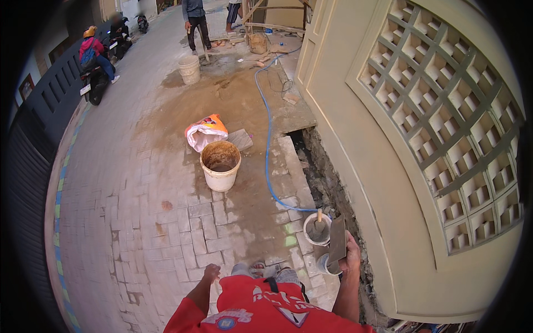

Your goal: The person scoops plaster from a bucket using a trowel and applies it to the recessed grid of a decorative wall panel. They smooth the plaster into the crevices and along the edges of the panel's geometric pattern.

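Observation:
My right hand (350, 252) grips a flat grey float (336, 238), raised upright at the lower right. Just left of the float, a small white bucket (311, 234) holds grey mortar and a wooden-handled tool (319, 217). Below that, another pale container (326, 265) is partly hidden by the float and my hand. My left hand (211, 272) hangs low beside my red shirt, fingers loosely curled, with nothing visible in them.
A rusty-rimmed bucket (220, 180), open sack (206, 135), sand (183, 111), distant bucket (189, 71) and blue hose (267, 161) lie ahead. An open trench (316, 177) borders the patterned wall (400, 233). Two people (194, 22) stand beyond; motorbike riders (95, 61) are at left.

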